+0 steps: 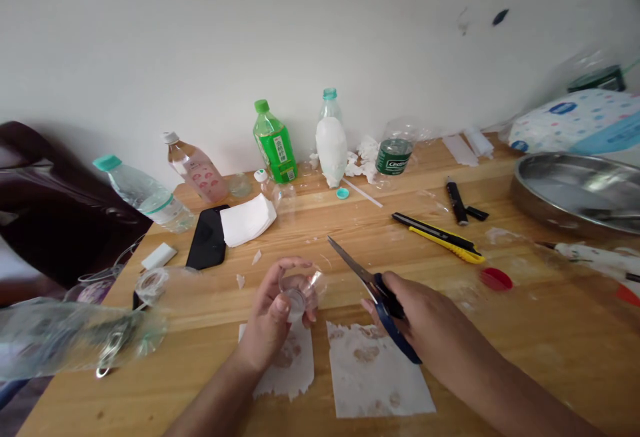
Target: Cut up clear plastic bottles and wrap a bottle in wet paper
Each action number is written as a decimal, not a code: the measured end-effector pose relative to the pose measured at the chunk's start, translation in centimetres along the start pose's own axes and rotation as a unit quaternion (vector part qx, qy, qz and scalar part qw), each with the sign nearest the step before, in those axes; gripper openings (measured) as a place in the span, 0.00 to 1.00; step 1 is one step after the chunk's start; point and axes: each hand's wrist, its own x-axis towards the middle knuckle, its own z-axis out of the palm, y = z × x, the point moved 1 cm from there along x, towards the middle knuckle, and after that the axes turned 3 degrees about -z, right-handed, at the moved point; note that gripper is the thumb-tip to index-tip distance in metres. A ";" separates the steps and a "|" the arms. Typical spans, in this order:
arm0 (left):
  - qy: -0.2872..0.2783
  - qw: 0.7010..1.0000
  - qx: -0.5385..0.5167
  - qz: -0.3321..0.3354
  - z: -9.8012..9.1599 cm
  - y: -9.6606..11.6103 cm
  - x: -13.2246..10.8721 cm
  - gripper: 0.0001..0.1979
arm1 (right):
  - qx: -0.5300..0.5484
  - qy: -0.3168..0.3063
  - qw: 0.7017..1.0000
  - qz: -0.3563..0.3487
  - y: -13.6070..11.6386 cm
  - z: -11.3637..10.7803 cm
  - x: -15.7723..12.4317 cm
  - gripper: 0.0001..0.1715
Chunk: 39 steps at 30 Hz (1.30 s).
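Near the front of the wooden table, my left hand [275,310] is closed around a clear plastic bottle piece [297,300], cut short and see-through. My right hand [415,310] grips a pair of scissors [357,267] by their dark blue handles. The blades point up and left, close to the plastic piece but apart from it. Beneath my hands lie two torn white paper sheets with wet-looking stains: the left sheet [285,370] and the right sheet [380,377].
Bottles stand along the wall, including a green bottle [275,144] and a white-wrapped shape [331,150]. A yellow utility knife [440,238], black marker [456,200] and metal basin [530,190] are to the right. A phone [207,237] and paper stack [247,219] lie left.
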 end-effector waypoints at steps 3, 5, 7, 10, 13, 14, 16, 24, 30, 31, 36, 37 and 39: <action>-0.004 1.000 0.007 0.005 -0.1 -0.2 0.0 0.31 | -0.010 0.038 0.997 -0.067 0.0 0.3 -0.2 0.10; -0.009 1.000 0.011 0.001 -0.3 -0.4 -0.1 0.30 | -0.018 0.048 0.994 -0.096 -0.3 0.5 -0.3 0.10; -0.010 1.000 0.016 -0.001 -0.5 -0.6 -0.2 0.30 | -0.019 0.035 0.995 -0.092 -0.5 0.6 -0.2 0.08; -0.023 1.000 0.014 0.013 -0.2 -0.4 -0.4 0.33 | -0.010 0.005 0.999 -0.049 -0.8 0.5 -0.1 0.08; -0.027 0.999 0.019 0.011 0.7 0.3 -0.4 0.31 | 0.007 -0.017 1.000 -0.012 -1.1 0.2 0.0 0.07; -0.019 0.999 0.026 0.009 0.9 0.5 -0.4 0.31 | 0.010 -0.020 1.000 -0.006 -1.2 0.1 0.0 0.06; 0.006 0.999 0.052 0.002 1.2 0.8 -0.4 0.31 | 0.012 -0.023 1.000 -0.003 -1.4 -0.2 0.0 0.05; 0.076 0.966 0.233 0.083 0.4 0.7 -0.4 0.30 | -0.016 -0.032 0.999 -0.001 -1.4 -0.7 -0.2 0.05; 0.081 0.952 0.278 0.096 0.4 1.0 -0.7 0.30 | 0.015 -0.047 0.999 0.013 -1.7 -0.5 -0.3 0.04; 0.083 0.956 0.266 0.092 0.4 0.9 -0.7 0.29 | 0.020 -0.048 0.999 0.017 -1.8 -0.4 -0.4 0.04; 0.105 0.961 0.244 0.071 0.4 0.4 -0.8 0.28 | 0.023 -0.050 0.998 0.030 -1.8 0.4 -0.3 0.05; 0.111 0.960 0.250 0.066 0.4 0.4 -0.9 0.28 | 0.020 -0.050 0.998 0.033 -1.8 0.5 -0.3 0.05; 0.122 0.954 0.267 0.065 0.6 0.3 -1.0 0.27 | 0.018 -0.050 0.998 0.034 -1.7 0.6 -0.3 0.05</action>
